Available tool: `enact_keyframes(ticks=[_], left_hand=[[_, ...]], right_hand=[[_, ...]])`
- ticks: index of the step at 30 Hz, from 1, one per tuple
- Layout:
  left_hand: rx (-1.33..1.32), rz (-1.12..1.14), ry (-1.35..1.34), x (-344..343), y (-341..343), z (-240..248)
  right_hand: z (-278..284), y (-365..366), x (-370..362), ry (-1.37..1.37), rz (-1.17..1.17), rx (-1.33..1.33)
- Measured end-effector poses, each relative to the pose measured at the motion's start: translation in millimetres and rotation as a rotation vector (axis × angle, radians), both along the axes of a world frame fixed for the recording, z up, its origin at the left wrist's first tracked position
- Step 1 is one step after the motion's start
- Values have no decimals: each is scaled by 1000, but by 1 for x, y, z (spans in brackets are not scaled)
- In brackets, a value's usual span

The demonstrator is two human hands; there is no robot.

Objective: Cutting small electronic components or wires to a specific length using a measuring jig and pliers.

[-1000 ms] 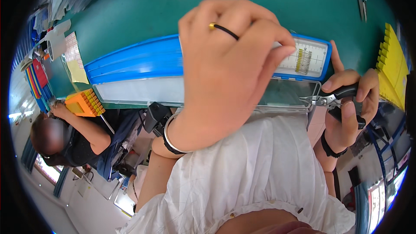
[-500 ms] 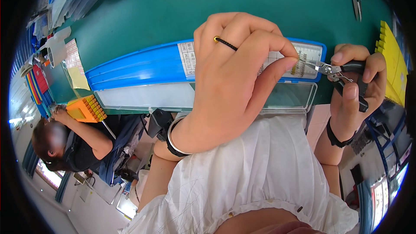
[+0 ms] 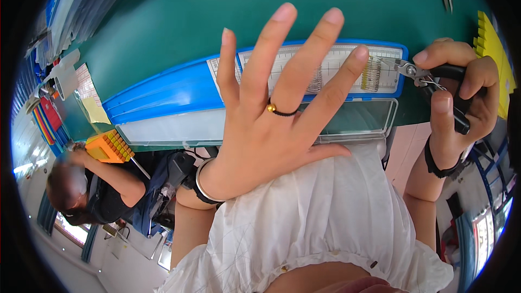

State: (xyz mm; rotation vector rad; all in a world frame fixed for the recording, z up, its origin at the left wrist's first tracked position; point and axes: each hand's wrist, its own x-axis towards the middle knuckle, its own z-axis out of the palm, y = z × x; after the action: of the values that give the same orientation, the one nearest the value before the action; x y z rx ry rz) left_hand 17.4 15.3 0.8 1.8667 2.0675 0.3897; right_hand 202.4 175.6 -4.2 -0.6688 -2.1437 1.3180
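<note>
Blue case (image 3: 168,87) lies partly hidden behind the spread left hand (image 3: 266,127).

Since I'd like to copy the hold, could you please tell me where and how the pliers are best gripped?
Probably around both black handles, from the right, as the right hand holds them: the pliers have metal jaws pointing left toward the blue case, and the handles splay rightward with a spring between.

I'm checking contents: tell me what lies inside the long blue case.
Coiled springs on a white ruled sheet in its right half; whatever the spread left hand covers cannot be seen.
</note>
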Motion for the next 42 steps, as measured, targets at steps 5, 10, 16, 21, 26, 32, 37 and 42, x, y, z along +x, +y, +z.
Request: enact_keyframes(ticks=[5,10,16,21,26,32,37,42], left_hand=[[-37,-62,85,1,1,-6],[-26,-75,68,-2,2,-9],[-18,-71,42,-4,2,-10],[-16,-62,26,-3,2,-11],[0,-53,28,-3,1,-13],[14,-53,33,-3,1,-14],[9,-61,38,-3,2,-13],[35,-67,49,-3,0,-13]], right_hand=[[0,9,5,-52,45,-18],[-5,7,6,-11,23,-147],[-7,6,4,-30,18,-93],[-11,8,6,34,-7,-117],[-9,8,4,10,-7,-98],[-9,9,5,11,11,-74],[-6,6,1,-16,14,-44],[-7,9,1,-4,52,-48]])
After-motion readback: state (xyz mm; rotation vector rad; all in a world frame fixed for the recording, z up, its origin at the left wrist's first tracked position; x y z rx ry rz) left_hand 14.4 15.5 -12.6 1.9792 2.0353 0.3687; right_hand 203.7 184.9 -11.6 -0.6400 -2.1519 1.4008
